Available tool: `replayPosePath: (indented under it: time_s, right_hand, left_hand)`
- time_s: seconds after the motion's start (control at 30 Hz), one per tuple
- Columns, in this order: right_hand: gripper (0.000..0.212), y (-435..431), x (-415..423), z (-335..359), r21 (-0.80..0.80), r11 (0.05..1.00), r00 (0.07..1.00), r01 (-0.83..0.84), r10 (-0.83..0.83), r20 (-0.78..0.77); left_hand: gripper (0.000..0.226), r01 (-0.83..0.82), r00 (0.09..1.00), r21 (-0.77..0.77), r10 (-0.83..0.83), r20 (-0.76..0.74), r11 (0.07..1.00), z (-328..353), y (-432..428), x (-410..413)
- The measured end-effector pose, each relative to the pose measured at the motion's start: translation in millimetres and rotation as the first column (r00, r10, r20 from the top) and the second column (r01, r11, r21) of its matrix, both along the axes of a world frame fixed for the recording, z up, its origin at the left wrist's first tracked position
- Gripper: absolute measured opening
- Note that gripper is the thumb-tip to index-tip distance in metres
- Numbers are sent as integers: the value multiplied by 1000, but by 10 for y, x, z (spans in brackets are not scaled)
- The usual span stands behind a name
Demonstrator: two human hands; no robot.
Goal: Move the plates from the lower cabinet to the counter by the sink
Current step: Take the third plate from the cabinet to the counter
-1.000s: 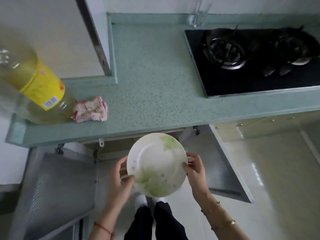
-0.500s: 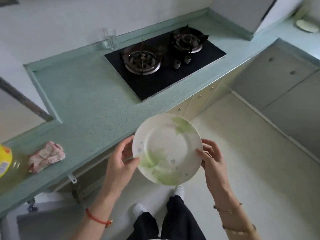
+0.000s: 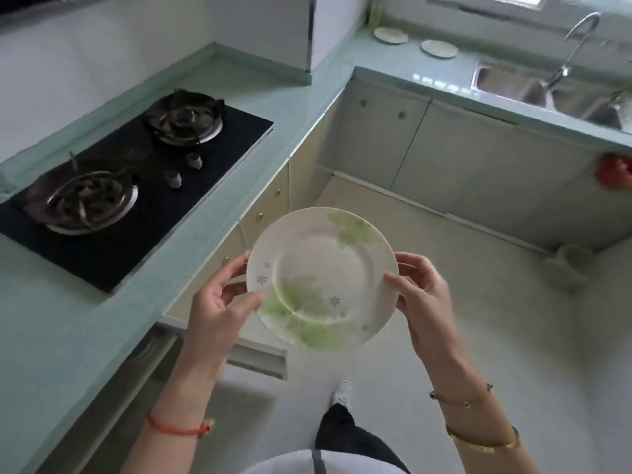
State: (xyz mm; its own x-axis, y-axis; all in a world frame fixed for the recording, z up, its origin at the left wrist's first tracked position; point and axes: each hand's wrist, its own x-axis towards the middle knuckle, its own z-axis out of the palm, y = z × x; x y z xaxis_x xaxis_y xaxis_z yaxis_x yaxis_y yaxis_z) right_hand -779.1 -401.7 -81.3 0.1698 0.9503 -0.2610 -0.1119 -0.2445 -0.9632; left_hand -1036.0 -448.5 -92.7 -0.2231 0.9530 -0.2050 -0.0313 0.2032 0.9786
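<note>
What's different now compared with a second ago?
The person has turned right, carrying the plate past the stove toward the sink, which has come into view with two more plates on the counter beside it. Unchanged: left hand and right hand both hold the plate by its rim, face up.

— What is wrapping round the corner?
— A pale green bench [image 3: 68, 336] is running under white walls [image 3: 102, 63], carrying a black gas hob [image 3: 113, 248] on the left and a steel sink [image 3: 506, 83] with a curved tap [image 3: 578, 32] far right.
— Below?
— Cream cabinet doors [image 3: 455, 155] are lining it; daylight is shining on the pale floor [image 3: 513, 354].
</note>
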Motion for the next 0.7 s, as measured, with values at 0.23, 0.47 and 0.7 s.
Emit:
replayPosePath:
  time_s: [0.23,0.47,0.7]
  right_hand:
    - [22,937,913,52,49,997,995,64,-68,78]
    - [21,1810,1427,-25,40,990,985,137,-140,96]
    - [22,2864,1748,-126,39,979,975,198,-201,95]
  left_hand:
    - [59,38,999,23,-38,30,999,51,1111,933]
    - [58,92,995,40,-93,25,995,117,2137,1491]
    - [61,175,984,36,-175,15,984,37,3372,1778]
